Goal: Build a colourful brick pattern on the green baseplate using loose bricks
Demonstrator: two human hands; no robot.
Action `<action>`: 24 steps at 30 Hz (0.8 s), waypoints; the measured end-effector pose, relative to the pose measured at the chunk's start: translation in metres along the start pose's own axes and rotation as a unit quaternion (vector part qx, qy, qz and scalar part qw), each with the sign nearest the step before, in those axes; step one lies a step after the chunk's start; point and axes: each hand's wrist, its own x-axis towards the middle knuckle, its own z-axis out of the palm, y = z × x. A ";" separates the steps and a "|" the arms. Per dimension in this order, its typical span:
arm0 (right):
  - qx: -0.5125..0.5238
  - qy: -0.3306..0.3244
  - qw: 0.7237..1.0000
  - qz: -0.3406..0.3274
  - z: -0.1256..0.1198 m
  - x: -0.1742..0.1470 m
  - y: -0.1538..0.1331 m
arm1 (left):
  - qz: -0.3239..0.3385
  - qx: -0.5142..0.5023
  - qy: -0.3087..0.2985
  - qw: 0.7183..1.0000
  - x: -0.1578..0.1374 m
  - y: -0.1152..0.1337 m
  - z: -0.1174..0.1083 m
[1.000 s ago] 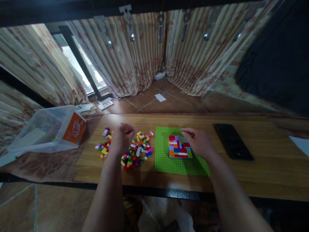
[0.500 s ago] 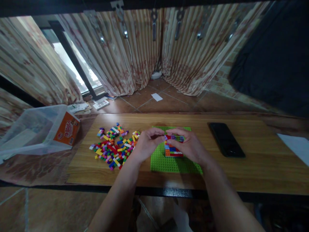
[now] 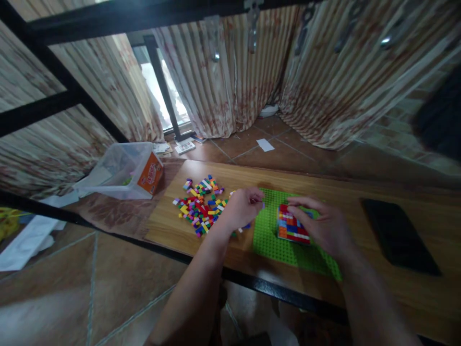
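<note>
My left hand hovers at the left edge of the green baseplate. Its fingers are pinched together, with a small light purple toy brick showing at the tips. On the baseplate sits a block built of red, blue, orange and white toy bricks. My right hand curls around the right and far side of this block, its thumb on the top near a red brick. The hand covers the block's right part. Left of my left hand lies a pile of loose toy bricks, partly behind that hand.
A black phone lies on the wooden table to the right. A clear plastic box with an orange label stands beyond the table's left end. A dark metal bar runs along the near edge.
My view has swung left, so the table appears tilted. My left hand has drawn away from the brick block toward the loose pile, while my right hand has stayed at the block.
</note>
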 end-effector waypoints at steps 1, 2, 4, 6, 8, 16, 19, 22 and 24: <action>-0.003 0.005 1.000 0.000 0.000 0.000 0.001 | -0.002 0.050 0.008 0.999 -0.001 -0.001 -0.006; -0.006 0.007 1.000 -0.001 0.001 0.000 0.002 | -0.005 0.095 0.018 0.995 -0.003 -0.002 -0.012; -0.011 0.006 1.000 -0.003 0.003 0.000 0.003 | -0.014 0.165 0.038 0.985 -0.006 -0.004 -0.024; -0.015 0.005 1.000 0.000 0.005 0.001 0.002 | -0.026 0.208 0.055 0.976 -0.008 -0.008 -0.036; -0.016 0.007 1.000 0.007 0.008 0.001 0.001 | -0.041 0.229 0.061 0.971 -0.011 -0.013 -0.048; -0.013 0.017 1.000 0.002 0.009 0.001 0.005 | -0.101 0.260 0.106 0.954 -0.017 -0.038 -0.077; -0.014 0.016 1.000 -0.003 0.009 0.001 0.004 | -0.103 0.274 0.108 0.950 -0.018 -0.036 -0.078; -0.014 0.012 1.000 0.003 0.008 0.002 0.001 | -0.047 0.259 0.034 0.964 -0.020 -0.023 -0.071; -0.013 0.011 1.000 0.007 0.008 0.002 -0.001 | 0.006 0.235 -0.048 0.971 -0.023 -0.012 -0.061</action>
